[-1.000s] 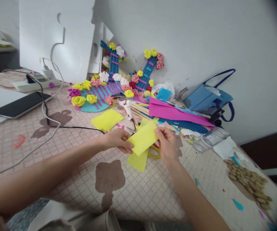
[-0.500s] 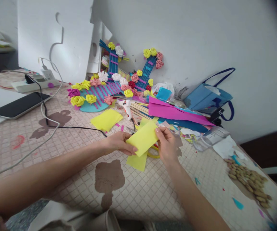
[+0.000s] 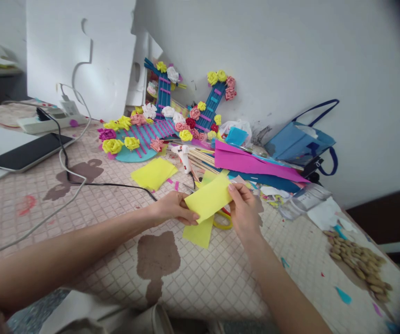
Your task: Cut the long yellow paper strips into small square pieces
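Note:
Between my two hands a rectangular sheet of yellow paper (image 3: 208, 198) is held up at a tilt over the table. My left hand (image 3: 175, 208) pinches its lower left corner, thumb on top. At the right end, my right hand (image 3: 244, 206) grips the edge between thumb and fingers. Underneath lies another yellow piece (image 3: 200, 233), partly covered by the held sheet. Scissors with yellow handles (image 3: 225, 222) rest beside it, their blades mostly hidden. Further back sits a stack of yellow sheets (image 3: 154, 173).
A white glue gun (image 3: 183, 157) lies behind my hands near wooden sticks (image 3: 201, 157) and magenta paper (image 3: 251, 162). Flower-covered craft pieces (image 3: 144, 137) lean at the back. To the left are a tablet (image 3: 29, 151) and cables; at right, a blue bag (image 3: 300, 141) and nuts (image 3: 359, 264).
Both hands have shifted slightly to the right with the yellow sheet, and its right end is a little higher. The other things on the table stay where they were.

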`<state>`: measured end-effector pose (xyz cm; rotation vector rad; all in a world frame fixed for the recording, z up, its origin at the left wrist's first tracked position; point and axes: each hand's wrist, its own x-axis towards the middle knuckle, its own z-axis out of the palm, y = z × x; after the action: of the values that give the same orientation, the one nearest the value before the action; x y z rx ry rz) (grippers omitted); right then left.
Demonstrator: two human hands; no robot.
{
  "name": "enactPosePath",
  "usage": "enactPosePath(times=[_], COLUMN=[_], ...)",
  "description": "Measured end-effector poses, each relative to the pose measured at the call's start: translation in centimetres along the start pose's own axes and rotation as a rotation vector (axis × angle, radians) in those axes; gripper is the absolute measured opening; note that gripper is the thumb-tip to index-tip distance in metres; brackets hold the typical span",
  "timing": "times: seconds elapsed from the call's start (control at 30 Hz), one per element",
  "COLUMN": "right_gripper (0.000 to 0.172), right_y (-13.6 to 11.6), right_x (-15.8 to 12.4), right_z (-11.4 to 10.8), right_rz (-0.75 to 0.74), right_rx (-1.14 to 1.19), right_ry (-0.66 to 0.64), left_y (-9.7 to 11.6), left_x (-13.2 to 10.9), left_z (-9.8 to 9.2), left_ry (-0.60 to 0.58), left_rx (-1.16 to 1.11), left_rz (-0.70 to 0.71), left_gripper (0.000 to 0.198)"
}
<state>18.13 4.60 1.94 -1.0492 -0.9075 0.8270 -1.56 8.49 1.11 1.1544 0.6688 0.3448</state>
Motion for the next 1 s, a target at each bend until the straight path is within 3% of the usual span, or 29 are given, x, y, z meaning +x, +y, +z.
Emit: enactPosePath(times=[0.77, 1.0], right_gripper=[0.014, 0.017], right_y=[-0.8, -0.9], right_x=[0.0, -0.5], right_z=[-0.2, 0.0], right_rz=[0.036, 0.135], right_rx=[0.052, -0.015], right_ry=[0.015, -0.109], left_y=[0.4, 1.2], left_x=[0.2, -0.2], left_z=[-0.9, -1.0], left_ry=[-0.027, -0.099], left_rx=[-0.245, -0.121], left_rz=[0.004, 0.099], left_gripper=[0.033, 0.033])
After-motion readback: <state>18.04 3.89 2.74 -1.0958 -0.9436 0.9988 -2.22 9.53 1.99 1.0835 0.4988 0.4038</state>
